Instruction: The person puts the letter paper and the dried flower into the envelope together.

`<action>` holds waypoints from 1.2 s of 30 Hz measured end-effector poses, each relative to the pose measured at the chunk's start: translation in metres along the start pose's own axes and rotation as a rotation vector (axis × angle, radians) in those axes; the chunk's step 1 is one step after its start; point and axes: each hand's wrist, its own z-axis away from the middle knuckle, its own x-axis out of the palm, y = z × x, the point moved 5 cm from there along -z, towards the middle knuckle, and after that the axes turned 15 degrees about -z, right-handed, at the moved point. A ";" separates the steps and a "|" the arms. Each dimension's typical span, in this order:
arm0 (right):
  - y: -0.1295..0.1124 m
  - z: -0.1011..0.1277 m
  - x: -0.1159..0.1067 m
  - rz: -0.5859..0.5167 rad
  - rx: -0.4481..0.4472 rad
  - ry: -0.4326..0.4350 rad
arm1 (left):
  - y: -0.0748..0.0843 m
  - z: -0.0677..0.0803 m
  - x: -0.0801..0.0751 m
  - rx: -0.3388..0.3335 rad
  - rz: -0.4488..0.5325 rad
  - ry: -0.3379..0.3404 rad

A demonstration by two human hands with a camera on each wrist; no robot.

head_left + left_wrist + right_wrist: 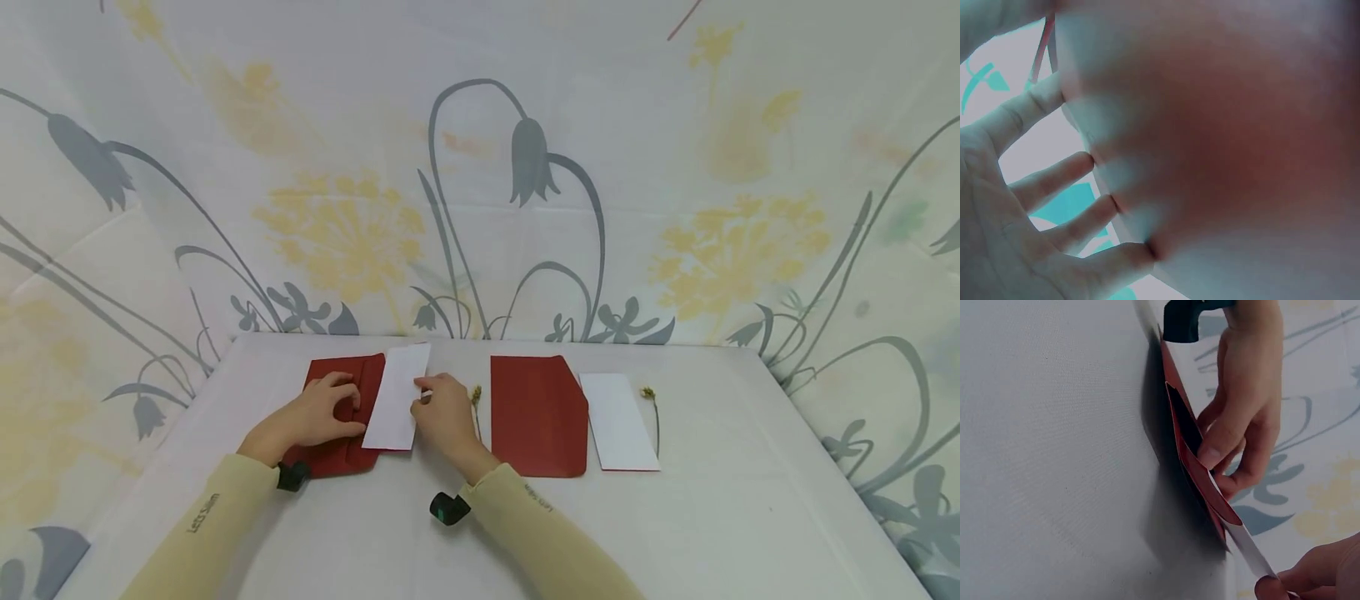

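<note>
At the left of the table lies a red envelope [321, 373], its opening at the right side bulging apart in the right wrist view. My left hand [324, 410] rests on this envelope with fingers spread; the left wrist view shows its fingertips [1138, 250] touching the paper. A white card [397, 396] with a red underside slants over the envelope's right side, its left edge at the opening. Between thumb and fingers, my right hand [448, 421] pinches the card's right edge. A small dried flower [476, 396] lies just right of that hand, partly hidden by it.
Farther right lie a second red envelope [536, 417], another white card [618, 421] and a dried flower [648, 393] on a thin stem. A white cloth [712, 517] covers the table. Behind it hangs a flower-printed curtain [480, 250].
</note>
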 end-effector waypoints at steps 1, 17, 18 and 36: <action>-0.003 0.000 0.000 0.040 -0.020 0.004 | 0.000 0.000 -0.001 0.000 0.001 -0.001; -0.012 0.013 0.021 0.144 -0.070 -0.049 | 0.003 0.001 -0.004 0.005 -0.025 0.031; -0.012 0.013 0.022 0.134 -0.063 -0.053 | 0.003 0.001 -0.004 0.002 -0.021 0.031; -0.001 0.011 0.039 0.095 0.028 -0.140 | 0.003 0.003 -0.005 -0.034 0.003 0.015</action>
